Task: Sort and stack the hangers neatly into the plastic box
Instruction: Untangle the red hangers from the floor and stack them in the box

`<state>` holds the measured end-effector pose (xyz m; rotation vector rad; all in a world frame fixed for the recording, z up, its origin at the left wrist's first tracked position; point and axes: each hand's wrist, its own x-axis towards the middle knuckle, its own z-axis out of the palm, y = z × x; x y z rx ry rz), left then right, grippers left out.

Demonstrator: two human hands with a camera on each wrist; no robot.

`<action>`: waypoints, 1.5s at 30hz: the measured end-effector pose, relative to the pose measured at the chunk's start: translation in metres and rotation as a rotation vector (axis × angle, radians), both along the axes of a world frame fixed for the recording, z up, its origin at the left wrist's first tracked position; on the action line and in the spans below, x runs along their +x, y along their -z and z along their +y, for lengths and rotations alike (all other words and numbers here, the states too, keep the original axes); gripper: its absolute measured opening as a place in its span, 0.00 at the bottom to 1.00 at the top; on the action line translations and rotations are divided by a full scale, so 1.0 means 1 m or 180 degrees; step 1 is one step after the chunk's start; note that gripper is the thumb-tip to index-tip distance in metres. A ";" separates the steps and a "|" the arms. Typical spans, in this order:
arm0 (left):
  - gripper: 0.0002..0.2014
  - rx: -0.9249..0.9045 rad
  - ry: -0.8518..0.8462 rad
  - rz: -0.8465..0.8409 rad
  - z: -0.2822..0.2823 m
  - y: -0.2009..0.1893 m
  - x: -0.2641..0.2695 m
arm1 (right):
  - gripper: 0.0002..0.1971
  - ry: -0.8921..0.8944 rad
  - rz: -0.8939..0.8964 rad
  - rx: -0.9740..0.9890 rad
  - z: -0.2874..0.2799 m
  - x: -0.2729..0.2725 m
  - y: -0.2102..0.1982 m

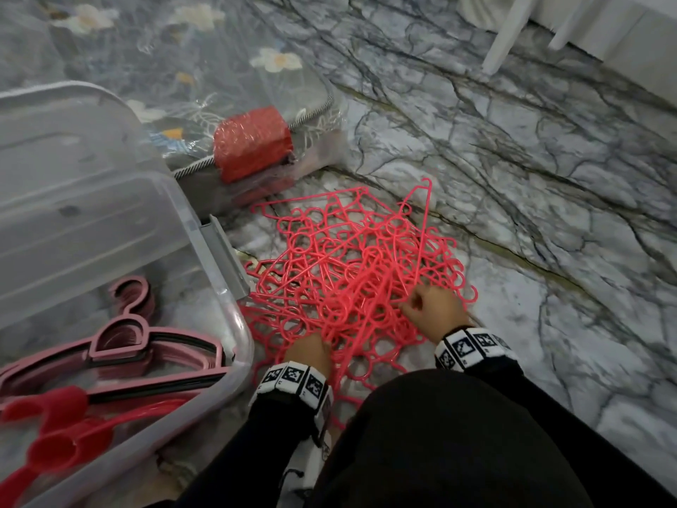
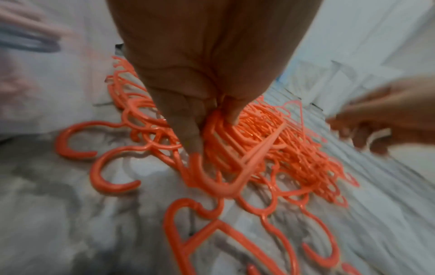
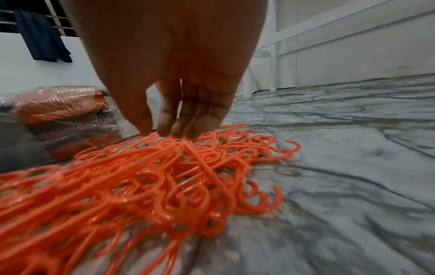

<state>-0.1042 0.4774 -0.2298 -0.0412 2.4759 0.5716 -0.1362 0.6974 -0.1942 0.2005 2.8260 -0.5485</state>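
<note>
Our left hand (image 2: 188, 74) pinches a bunch in the tangled pink hangers (image 1: 351, 273); beyond it, our right hand (image 3: 174, 89) only fingertips them. Lifting may drag snagged neighbours, missing the plastic box (image 1: 238, 346) leftward.

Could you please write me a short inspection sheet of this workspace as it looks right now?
Surface: grey-veined marble floor.
Job's things: tangled pile of thin coral hangers on the floor; clear plastic box to its left, holding stacked pink hangers and red hangers; its lid partly covers it.
Clutter: plastic-wrapped floral bundle with a red packet behind the pile.
Grippers: left hand pinches several hanger wires at the pile's near edge; right hand has fingertips on the pile, grip unclear.
Cables: nothing seen.
Surroundings: white furniture legs; dark cloth hanging by a wall.
</note>
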 end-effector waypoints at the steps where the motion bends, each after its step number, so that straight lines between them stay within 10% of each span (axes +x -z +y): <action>1: 0.14 0.0044 -0.0142 0.0067 0.001 -0.002 0.000 | 0.15 -0.0006 -0.0342 0.0049 0.000 0.006 0.005; 4: 0.16 0.0106 -0.0380 0.0248 0.000 -0.003 -0.001 | 0.20 -0.0090 -0.1032 0.0014 -0.007 0.023 0.019; 9: 0.16 0.0157 -0.0914 0.0724 -0.010 -0.006 -0.006 | 0.16 0.0378 -0.0241 0.0067 -0.005 0.016 0.026; 16: 0.19 0.0395 -0.1825 0.1050 -0.007 -0.011 -0.028 | 0.53 0.0690 -0.0456 0.0184 -0.008 -0.031 0.051; 24: 0.52 -0.0458 -0.1043 0.0036 0.005 0.004 -0.030 | 0.46 0.0201 -0.0542 0.0455 -0.014 -0.013 0.068; 29: 0.53 -0.1052 -0.0247 0.0375 0.003 0.008 -0.026 | 0.47 0.0469 0.0018 -0.0053 0.010 0.008 0.067; 33: 0.56 -0.0919 -0.0830 0.0953 0.002 0.006 -0.033 | 0.61 0.1035 0.0008 0.0055 0.023 -0.003 0.066; 37: 0.67 -0.0474 -0.1477 0.0133 -0.001 0.015 -0.041 | 0.67 0.0885 -0.0479 0.0244 0.019 -0.017 0.066; 45: 0.59 -0.0708 -0.0860 0.0259 0.018 0.023 -0.044 | 0.33 0.0974 -0.0180 -0.0361 -0.009 -0.020 0.070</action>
